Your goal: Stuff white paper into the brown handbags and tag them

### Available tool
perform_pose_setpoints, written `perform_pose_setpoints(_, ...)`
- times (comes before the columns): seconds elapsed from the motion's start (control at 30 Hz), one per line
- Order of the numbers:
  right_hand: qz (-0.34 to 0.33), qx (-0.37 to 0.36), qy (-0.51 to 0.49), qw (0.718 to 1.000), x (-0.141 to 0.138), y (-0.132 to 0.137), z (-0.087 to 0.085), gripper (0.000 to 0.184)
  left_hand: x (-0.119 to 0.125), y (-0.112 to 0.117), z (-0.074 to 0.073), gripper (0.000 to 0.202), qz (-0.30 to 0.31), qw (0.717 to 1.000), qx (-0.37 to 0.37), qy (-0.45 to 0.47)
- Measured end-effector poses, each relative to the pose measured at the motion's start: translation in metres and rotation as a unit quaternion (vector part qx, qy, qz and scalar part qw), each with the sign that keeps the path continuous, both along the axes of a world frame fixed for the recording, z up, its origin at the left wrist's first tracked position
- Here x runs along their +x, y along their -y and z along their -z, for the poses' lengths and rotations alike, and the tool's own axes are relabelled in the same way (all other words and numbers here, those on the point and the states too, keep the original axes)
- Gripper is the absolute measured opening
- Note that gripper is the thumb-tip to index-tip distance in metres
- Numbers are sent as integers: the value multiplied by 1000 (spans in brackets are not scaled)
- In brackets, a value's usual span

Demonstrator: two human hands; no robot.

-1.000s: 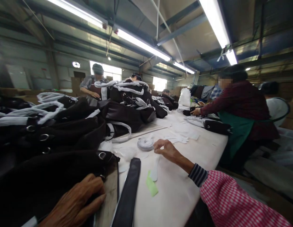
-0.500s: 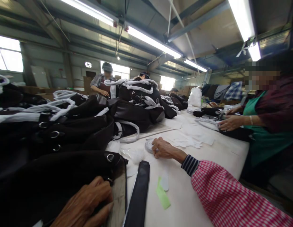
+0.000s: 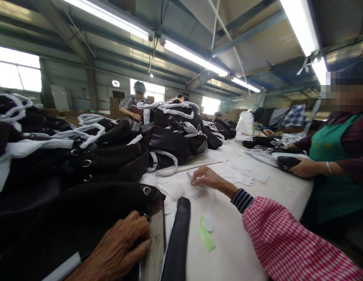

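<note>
My left hand (image 3: 120,244) is closed on the near edge of a black bag (image 3: 90,214) with metal D-rings, its fingers curled and thumb lying along the edge. My right hand (image 3: 209,179) is over the white table, thumb and fingers pinched on a pale round disc (image 3: 189,175). Most of that disc is hidden behind the fingers, so its exact kind does not show. Between the hands lies a black strap-like strip (image 3: 177,238) with a zip along one side. A light green slip (image 3: 207,236) rests to its right, overlapping a translucent piece (image 3: 209,222).
Black bags with white-wrapped handles (image 3: 181,140) are heaped at the left and centre. Crumpled clear plastic (image 3: 172,190) and white sheets (image 3: 237,175) lie on the table. At right, a co-worker in a green apron (image 3: 330,144) handles a black bag; others stand behind the heap.
My right hand has tilted the pale disc up from lying flat. My left hand stays on the bag. The view has shifted slightly, and the co-worker at right has moved a black bag.
</note>
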State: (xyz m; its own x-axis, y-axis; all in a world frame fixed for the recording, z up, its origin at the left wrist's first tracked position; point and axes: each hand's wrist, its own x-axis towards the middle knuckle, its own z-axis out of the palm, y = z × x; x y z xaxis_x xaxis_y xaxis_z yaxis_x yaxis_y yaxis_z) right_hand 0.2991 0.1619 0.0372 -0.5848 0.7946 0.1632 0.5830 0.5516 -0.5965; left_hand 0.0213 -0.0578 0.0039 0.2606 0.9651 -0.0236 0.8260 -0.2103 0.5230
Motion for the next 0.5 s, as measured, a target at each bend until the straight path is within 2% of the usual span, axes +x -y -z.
perform_pose_setpoints(0.1,-20,-3,-46,999,0,36,-20,9,1,2,-1,21,-10,999,28,12)
perform_pose_setpoints(0.23,-89,-6,-71,993,0,119,-39,4,1,4,1,20,-4,998,53,15)
perform_pose_setpoints(0.3,-99,-30,-44,994,1,160,-36,9,1,5,3,22,8,998,66,8)
perform_pose_setpoints(0.37,-111,-68,-14,991,3,192,-25,15,0,5,7,22,22,996,83,-8)
perform_pose_setpoints(0.43,-124,-104,-7,987,5,209,-11,19,-1,5,11,20,37,994,101,-26)
perform_pose_setpoints(0.5,-134,-146,-45,979,7,213,-1,16,-2,3,14,19,52,992,110,-39)
